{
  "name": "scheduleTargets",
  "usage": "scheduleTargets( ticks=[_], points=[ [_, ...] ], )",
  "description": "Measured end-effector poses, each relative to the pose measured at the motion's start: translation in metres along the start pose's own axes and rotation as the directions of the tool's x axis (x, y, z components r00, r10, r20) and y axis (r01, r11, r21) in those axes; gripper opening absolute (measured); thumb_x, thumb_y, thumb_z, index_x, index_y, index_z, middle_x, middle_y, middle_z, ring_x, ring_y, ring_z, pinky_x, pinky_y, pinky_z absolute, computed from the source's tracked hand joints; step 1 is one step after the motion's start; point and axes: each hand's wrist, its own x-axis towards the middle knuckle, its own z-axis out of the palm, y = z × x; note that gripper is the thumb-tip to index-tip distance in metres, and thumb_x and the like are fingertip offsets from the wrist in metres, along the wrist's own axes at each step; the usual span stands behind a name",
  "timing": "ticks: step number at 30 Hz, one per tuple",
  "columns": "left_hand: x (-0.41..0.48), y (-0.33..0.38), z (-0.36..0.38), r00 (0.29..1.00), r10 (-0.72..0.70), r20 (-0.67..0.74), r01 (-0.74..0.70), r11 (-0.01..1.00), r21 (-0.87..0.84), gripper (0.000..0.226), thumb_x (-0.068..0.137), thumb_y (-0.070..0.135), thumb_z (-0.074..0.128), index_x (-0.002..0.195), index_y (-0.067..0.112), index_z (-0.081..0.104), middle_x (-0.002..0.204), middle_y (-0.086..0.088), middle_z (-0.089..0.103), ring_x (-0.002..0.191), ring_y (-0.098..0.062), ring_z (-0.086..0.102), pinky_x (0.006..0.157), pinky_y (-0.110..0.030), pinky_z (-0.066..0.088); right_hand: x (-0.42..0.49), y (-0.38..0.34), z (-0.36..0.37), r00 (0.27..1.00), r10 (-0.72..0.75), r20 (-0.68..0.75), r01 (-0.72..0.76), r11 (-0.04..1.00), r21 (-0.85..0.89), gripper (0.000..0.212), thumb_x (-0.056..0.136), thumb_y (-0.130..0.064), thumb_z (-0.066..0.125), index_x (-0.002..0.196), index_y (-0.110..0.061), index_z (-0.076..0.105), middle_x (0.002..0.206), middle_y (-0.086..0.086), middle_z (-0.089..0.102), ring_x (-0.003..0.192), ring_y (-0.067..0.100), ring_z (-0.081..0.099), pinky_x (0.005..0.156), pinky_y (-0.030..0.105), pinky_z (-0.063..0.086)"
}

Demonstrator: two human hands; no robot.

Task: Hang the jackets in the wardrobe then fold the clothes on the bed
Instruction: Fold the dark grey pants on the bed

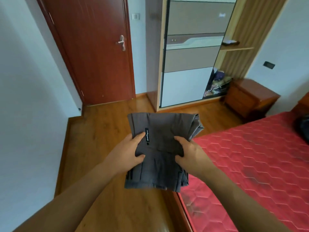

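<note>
Head view is showing a folded pair of grey trousers [163, 124] being held in mid-air over the wooden floor [103, 131], just beside the near edge of the bed [250, 156]. The left grip [128, 153] is clamping the left side of the bundle, thumb lying on top near the black label. The right grip [189, 153] is clamping the right side in the same manner. The trousers are lying in several flat layers.

Step in hand, as judged: the folding stage, with this garment already folded and being carried for stacking or stowing. A dark item [303, 128] at the far right edge of the bed is too cropped to identify.

The wardrobe [192, 56] is standing ahead, its sliding door leaving a gap at the right where stored clothes [215, 84] are showing. A nightstand [247, 97] is standing between that gap and the bed.

The next move is calling for level support under the bundle, so that the layers are not slipping. It is also calling for a flat resting place, either the mattress or a wardrobe shelf; which one cannot be told.
</note>
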Motion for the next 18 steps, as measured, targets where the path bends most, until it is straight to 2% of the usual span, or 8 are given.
scheduleTargets(
  ticks=[3,7,10,12,14,15,16,18],
  points=[
    [0.034,-0.024,-0.02,0.993,0.012,-0.12,-0.02,0.998,-0.067,0.081,0.091,0.041,0.068,0.158,0.039,0.023,0.124,0.011,0.043,0.114,-0.007,0.05,0.091,-0.02,0.04,0.045,-0.026,-0.002,0.996,-0.03,-0.084,0.029,0.999,-0.018,0.07,0.09,-0.028,0.07,0.153,-0.021,0.041,0.14,0.019,0.053,0.128,0.039,0.052,0.106,0.041,0.045],
    [0.096,-0.05,-0.04,0.972,0.038,-0.23,-0.074,0.986,-0.147,0.076,0.09,0.035,0.069,0.154,0.041,0.029,0.13,0.013,0.044,0.116,0.0,0.045,0.095,-0.018,0.036,0.115,-0.04,-0.012,0.984,-0.08,-0.157,0.074,0.996,-0.042,0.068,0.091,-0.027,0.07,0.152,-0.023,0.042,0.136,0.02,0.055,0.126,0.04,0.053,0.106,0.044,0.047],
    [0.155,-0.064,-0.051,0.962,0.042,-0.269,-0.093,0.979,-0.18,0.07,0.09,0.029,0.067,0.149,0.046,0.032,0.126,0.013,0.042,0.105,0.004,0.048,0.086,-0.009,0.037,0.178,-0.045,-0.019,0.975,-0.089,-0.205,0.08,0.995,-0.051,0.066,0.091,-0.027,0.069,0.152,-0.024,0.044,0.132,0.019,0.057,0.123,0.039,0.056,0.105,0.043,0.048],
    [0.2,-0.073,-0.059,0.96,0.031,-0.278,-0.081,0.982,-0.172,0.068,0.091,0.029,0.065,0.146,0.049,0.03,0.12,0.013,0.04,0.1,0.002,0.051,0.079,-0.007,0.041,0.225,-0.047,-0.023,0.966,-0.094,-0.242,0.083,0.995,-0.053,0.066,0.092,-0.027,0.068,0.152,-0.025,0.043,0.131,0.018,0.059,0.12,0.038,0.059,0.102,0.042,0.051],
    [0.246,-0.083,-0.069,0.964,0.025,-0.263,-0.066,0.987,-0.147,0.068,0.093,0.031,0.063,0.148,0.048,0.027,0.12,0.011,0.038,0.096,-0.004,0.056,0.08,-0.015,0.05,0.274,-0.048,-0.028,0.954,-0.107,-0.28,0.093,0.994,-0.065,0.065,0.094,-0.028,0.067,0.154,-0.026,0.042,0.134,0.014,0.059,0.119,0.036,0.062,0.1,0.04,0.053],
    [0.269,-0.086,-0.075,0.968,0.015,-0.252,-0.051,0.989,-0.138,0.068,0.094,0.031,0.063,0.149,0.047,0.026,0.121,0.01,0.038,0.094,-0.008,0.058,0.081,-0.024,0.055,0.299,-0.048,-0.032,0.95,-0.114,-0.29,0.099,0.993,-0.067,0.064,0.095,-0.028,0.067,0.154,-0.026,0.041,0.138,0.012,0.058,0.121,0.034,0.062,0.1,0.039,0.053],
    [0.291,-0.09,-0.081,0.97,0.008,-0.244,-0.041,0.991,-0.129,0.068,0.095,0.03,0.062,0.149,0.046,0.025,0.122,0.009,0.037,0.093,-0.011,0.06,0.083,-0.031,0.057,0.323,-0.049,-0.036,0.948,-0.119,-0.294,0.104,0.992,-0.066,0.064,0.096,-0.028,0.066,0.155,-0.027,0.04,0.141,0.01,0.056,0.122,0.033,0.061,0.101,0.038,0.053],
    [0.334,-0.101,-0.093,0.971,0.009,-0.239,-0.039,0.992,-0.119,0.067,0.095,0.029,0.061,0.15,0.045,0.025,0.124,0.007,0.037,0.093,-0.016,0.062,0.084,-0.038,0.057,0.369,-0.049,-0.044,0.95,-0.123,-0.287,0.104,0.991,-0.079,0.064,0.098,-0.031,0.063,0.156,-0.029,0.036,0.143,0.007,0.055,0.125,0.031,0.06,0.102,0.037,0.052]
  ],
)
